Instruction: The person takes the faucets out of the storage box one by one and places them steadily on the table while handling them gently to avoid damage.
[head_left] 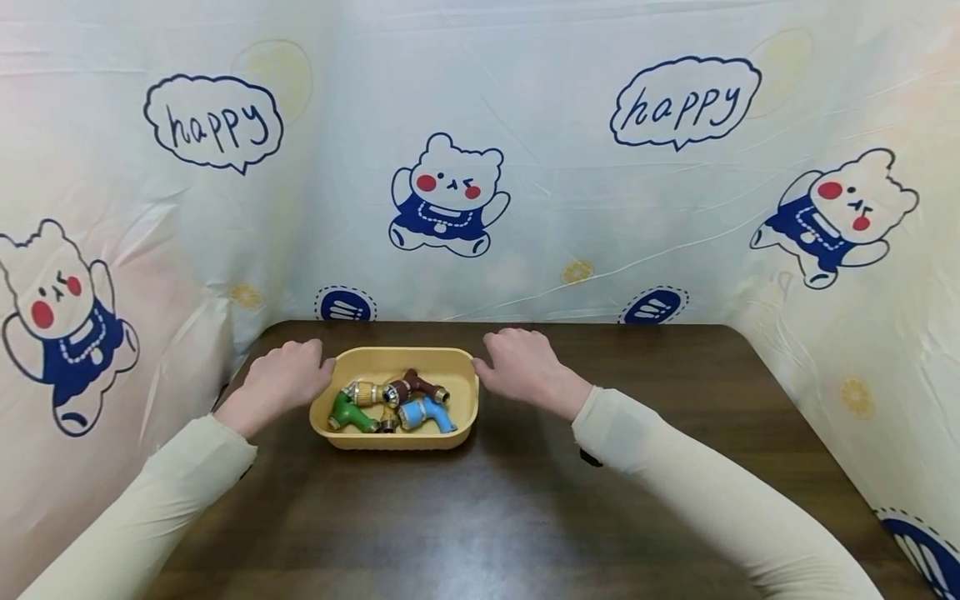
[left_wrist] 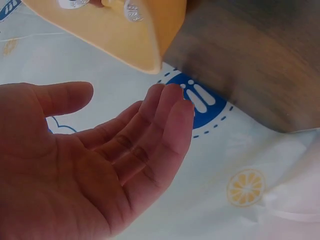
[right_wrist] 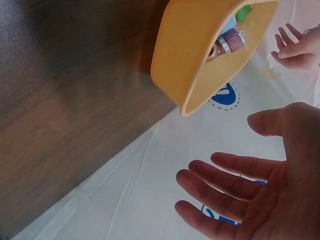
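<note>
While beside the yellow tray (head_left: pixel 401 443), left hand (head_left: pixel 277 383) and right hand (head_left: pixel 531 372) loose-fingered.

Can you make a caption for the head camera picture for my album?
Left hand and right hand flank a yellow tub of colourful tap-shaped fittings.
</note>
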